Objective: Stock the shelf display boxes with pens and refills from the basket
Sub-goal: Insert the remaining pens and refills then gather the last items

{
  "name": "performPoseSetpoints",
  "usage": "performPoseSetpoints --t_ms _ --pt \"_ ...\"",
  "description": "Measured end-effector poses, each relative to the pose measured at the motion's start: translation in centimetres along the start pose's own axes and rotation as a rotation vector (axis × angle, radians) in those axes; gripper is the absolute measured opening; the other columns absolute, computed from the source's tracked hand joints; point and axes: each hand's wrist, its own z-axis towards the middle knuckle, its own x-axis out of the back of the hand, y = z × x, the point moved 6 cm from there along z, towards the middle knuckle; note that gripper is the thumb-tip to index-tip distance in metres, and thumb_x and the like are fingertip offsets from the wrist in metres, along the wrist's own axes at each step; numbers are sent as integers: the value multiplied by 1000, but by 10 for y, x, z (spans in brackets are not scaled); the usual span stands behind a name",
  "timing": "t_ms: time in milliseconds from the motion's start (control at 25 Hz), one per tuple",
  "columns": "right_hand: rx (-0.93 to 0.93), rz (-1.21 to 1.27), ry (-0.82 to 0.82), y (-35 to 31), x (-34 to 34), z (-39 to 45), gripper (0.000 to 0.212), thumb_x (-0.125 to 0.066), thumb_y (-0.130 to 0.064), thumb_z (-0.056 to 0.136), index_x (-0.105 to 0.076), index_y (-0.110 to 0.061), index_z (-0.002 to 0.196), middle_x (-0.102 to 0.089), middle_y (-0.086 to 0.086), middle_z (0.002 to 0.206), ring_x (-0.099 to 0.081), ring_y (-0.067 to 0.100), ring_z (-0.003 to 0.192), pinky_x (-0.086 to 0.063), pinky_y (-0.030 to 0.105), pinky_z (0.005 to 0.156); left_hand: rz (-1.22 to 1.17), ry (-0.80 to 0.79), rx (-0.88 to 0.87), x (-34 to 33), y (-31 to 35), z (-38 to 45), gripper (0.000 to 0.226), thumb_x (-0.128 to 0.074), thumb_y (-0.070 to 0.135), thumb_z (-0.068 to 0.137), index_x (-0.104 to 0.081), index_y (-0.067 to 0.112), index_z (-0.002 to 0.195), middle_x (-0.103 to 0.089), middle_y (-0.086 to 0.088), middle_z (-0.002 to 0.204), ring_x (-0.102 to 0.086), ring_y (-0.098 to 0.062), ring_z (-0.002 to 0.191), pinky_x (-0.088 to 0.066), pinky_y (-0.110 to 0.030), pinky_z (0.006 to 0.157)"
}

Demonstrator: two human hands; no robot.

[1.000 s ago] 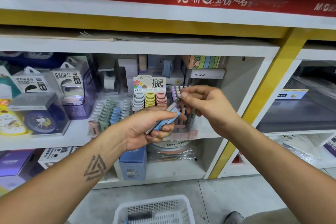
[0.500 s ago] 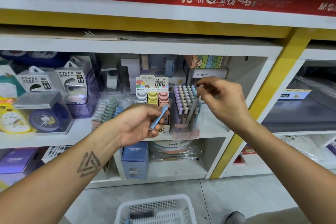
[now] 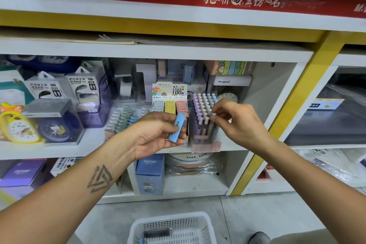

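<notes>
White shelves (image 3: 138, 151) carry clocks, power banks and display boxes. From the head view, the left hand (image 3: 156, 134) grips a blue refill case (image 3: 176, 128) before the lead box (image 3: 170, 105). The right hand (image 3: 235, 120) pinches a pen (image 3: 212, 123) standing in the pen box (image 3: 206, 142). Below, a basket (image 3: 172, 228) sits on the floor.

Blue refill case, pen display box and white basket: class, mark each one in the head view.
blue refill case (image 3: 176, 127), head view: middle of its body, held by the left hand (image 3: 156, 134).
pen display box (image 3: 206, 145), head view: pink front panel.
white basket (image 3: 136, 228), head view: left rim.
</notes>
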Motion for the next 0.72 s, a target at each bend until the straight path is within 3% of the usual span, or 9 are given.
performPoseSetpoints --t_ms 80,200,280,360,440,560,640,720 --pt "34 -6 -41 -2 -2 -1 8 -74 -13 88 -67 -15 90 -68 -7 79 -64 3 74 -52 16 67 -17 9 -4 2 -1 1 32 -55 -14 88 -60 -5 118 -69 -27 106 -72 -32 84 -60 -37 69" --pt "1 -188 -153 -3 -11 -1 8 -71 -16 91 -71 -11 85 -69 0 80 -65 18 74 -54 38 68 -15 13 -11 6 -2 -2 32 -60 -13 86 -61 -3 116 -72 -25 101 -73 -35 89 -60 -37 69" --pt "11 -269 -163 -8 -9 3 14 -68 -23 93 -76 -11 88 -69 -1 87 -65 19 80 -54 38 70 11 5 -35 6 0 -4 34 -64 -11 83 -62 1 115 -73 -23 101 -73 -35 91 -60 -37 68" --pt "-16 -126 -92 -29 -10 16 18 -67 -32 93 -77 -17 96 -70 -7 88 -63 11 78 -52 30 69 55 21 -101 12 5 -9 36 -67 -11 81 -62 3 114 -73 -22 99 -73 -34 90 -61 -39 68" --pt "-210 214 -127 -41 -24 27 19 -70 -36 90 -74 -23 104 -73 -8 83 -66 10 73 -54 26 68 110 48 -165 13 11 -14 36 -70 -11 80 -61 2 112 -74 -20 94 -74 -33 86 -62 -38 67" --pt "-328 416 -206 -68 -60 48 7 -75 -14 88 -74 -19 94 -75 5 83 -69 15 68 -59 33 68 163 116 -282 35 26 -25 33 -71 -11 79 -60 -1 109 -75 -18 89 -74 -30 79 -58 -29 59" --pt "-364 486 -166 -74 -67 66 15 -72 -3 89 -72 -18 89 -73 10 85 -66 11 61 -60 28 64 345 272 -373 68 43 -31 27 -70 -6 83 -63 0 108 -75 -15 94 -73 -29 89 -59 -25 68" --pt "-323 367 -146 -76 -73 88 18 -69 -3 91 -71 -21 94 -73 6 88 -70 11 66 -60 25 66 855 508 -430 108 59 -43 29 -65 7 89 -64 9 118 -71 -6 111 -69 -27 100 -54 -23 83"
